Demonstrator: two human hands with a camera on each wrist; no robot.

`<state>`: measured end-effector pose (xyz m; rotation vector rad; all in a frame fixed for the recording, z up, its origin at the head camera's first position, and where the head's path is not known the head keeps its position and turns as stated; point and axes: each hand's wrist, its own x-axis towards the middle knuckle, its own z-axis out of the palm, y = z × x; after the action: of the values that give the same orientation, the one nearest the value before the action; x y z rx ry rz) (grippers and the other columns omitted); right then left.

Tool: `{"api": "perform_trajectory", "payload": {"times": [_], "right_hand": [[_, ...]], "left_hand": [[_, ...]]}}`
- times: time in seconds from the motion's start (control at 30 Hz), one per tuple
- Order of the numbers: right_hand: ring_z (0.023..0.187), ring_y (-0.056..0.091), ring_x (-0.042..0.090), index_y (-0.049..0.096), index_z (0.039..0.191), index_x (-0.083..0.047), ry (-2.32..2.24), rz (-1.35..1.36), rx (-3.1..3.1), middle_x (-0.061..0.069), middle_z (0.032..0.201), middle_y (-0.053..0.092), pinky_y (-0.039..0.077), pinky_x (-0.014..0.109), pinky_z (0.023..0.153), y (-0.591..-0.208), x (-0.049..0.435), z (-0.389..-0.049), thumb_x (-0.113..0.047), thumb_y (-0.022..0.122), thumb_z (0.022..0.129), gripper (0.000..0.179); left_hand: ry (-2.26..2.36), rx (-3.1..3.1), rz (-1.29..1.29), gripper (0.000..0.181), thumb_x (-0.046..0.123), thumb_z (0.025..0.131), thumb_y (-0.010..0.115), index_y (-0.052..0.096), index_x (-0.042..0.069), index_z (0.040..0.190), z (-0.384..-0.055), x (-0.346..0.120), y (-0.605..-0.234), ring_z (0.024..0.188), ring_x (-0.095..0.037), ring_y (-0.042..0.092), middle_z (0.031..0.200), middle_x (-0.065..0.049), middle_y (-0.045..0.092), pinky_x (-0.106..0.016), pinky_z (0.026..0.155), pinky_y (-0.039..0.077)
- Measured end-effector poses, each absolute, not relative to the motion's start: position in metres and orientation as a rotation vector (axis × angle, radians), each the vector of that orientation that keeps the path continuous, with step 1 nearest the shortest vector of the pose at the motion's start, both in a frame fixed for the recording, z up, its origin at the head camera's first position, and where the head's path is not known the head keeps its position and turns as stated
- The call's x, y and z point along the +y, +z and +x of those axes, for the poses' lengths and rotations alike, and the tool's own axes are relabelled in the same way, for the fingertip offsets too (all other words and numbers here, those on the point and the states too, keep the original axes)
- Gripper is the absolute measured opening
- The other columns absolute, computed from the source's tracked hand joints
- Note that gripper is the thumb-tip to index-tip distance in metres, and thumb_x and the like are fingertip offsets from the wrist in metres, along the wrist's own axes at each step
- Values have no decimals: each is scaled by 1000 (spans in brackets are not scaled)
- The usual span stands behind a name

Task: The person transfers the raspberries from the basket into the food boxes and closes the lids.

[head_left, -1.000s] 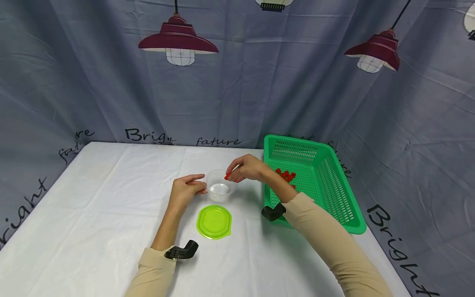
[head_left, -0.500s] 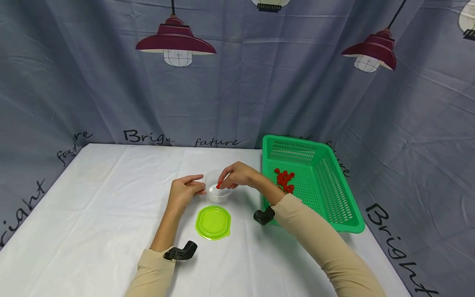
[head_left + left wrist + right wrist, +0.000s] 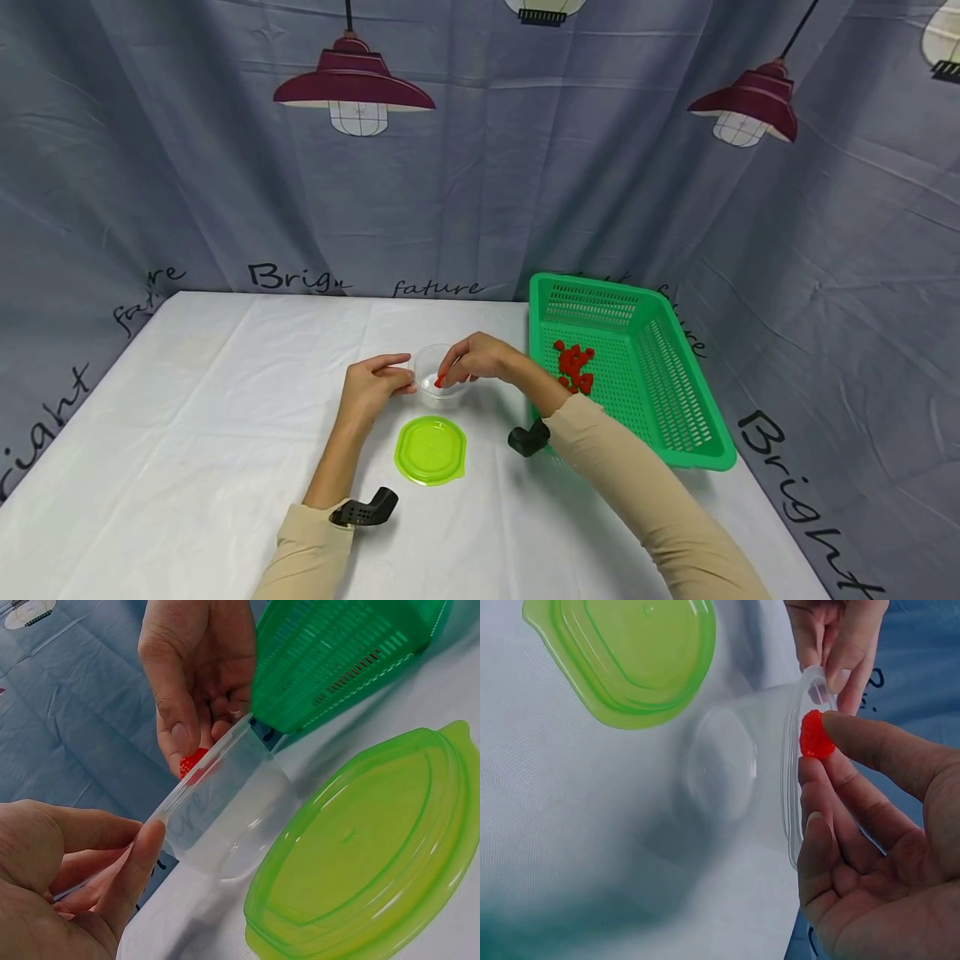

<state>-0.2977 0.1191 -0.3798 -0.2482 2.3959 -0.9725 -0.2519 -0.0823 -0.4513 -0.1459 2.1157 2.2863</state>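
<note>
Berry (image 3: 817, 735), red and bumpy, one alone, sits between the thumb and fingertips of the right hand (image 3: 480, 358), at the mouth of a clear bowl (image 3: 247, 814); whether it is just above the rim or slightly inside, I cannot tell. That hand is bent down at the wrist, its fingers slanting toward the bowl and pinching the berry, its other fingers loosely curled behind. Its forearm reaches in from the lower right, passing over the near left corner of the basket.

The left hand (image 3: 371, 385) pinches the bowl's rim between thumb and fingers from the left side. Its forearm rises from the bottom edge, with the hand turned inward.

There is one bowl, upright on the white desk (image 3: 225, 467), and one green lid (image 3: 431, 451) lying flat in front of it, apart from it and between the forearms. One green basket (image 3: 675, 383) stands to the right. On the left part of its floor lies a heap of red berries (image 3: 576, 362), overlapping too much to count exactly. Two beige sleeves each carry one black wrist camera. Behind hangs a grey-blue curtain (image 3: 480, 192) with two red lamps printed on it.
</note>
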Motion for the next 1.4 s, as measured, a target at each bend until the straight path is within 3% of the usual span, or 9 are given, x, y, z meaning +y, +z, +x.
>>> {"api": "perform_trajectory", "payload": {"times": [0.17,0.43,0.7,1.03,1.17,1.4], "right_hand": [[91,62,15,81,94,-14,-959,-249,2390,-3,95,76,55,27,81,-381,119,-298,-20,80,82,13],[92,61,15,80,95,-14,-945,-256,2380,-3,97,75,54,26,81,-383,119,-298,-21,80,83,14],[85,61,13,80,94,-13,-960,-277,2373,-4,91,76,53,23,75,-381,121,-297,-18,82,82,14],[88,64,15,79,103,-10,-996,-270,2333,-1,97,77,57,27,83,-377,124,-298,-20,80,85,21],[92,68,21,78,110,-7,-1054,-255,2311,2,101,77,61,32,88,-367,128,-298,-20,80,85,28],[114,66,39,75,117,-7,-1197,-265,2311,7,117,73,56,46,102,-341,147,-300,-20,79,86,34]], "left_hand": [[2268,2124,-140,36,-6,88,70,68,-6,124,-251,-83,-451,66,-12,72,92,-17,76,-29,72,65],[2261,2124,-124,35,-6,89,70,68,-6,124,-251,-84,-452,67,-12,72,96,-23,75,-34,76,65],[2261,2133,-112,34,-6,89,69,68,-7,123,-251,-83,-451,67,-13,72,94,-20,76,-36,77,65],[2272,2137,-146,33,-6,89,70,69,-8,122,-251,-82,-452,66,-13,72,89,-16,76,-45,82,64],[2272,2139,-155,33,-6,89,70,69,-8,122,-251,-81,-452,65,-13,72,90,-17,76,-45,82,64],[2281,2137,-167,33,-8,88,69,69,-8,121,-251,-82,-451,63,-12,72,87,-16,76,-45,81,64]]}}
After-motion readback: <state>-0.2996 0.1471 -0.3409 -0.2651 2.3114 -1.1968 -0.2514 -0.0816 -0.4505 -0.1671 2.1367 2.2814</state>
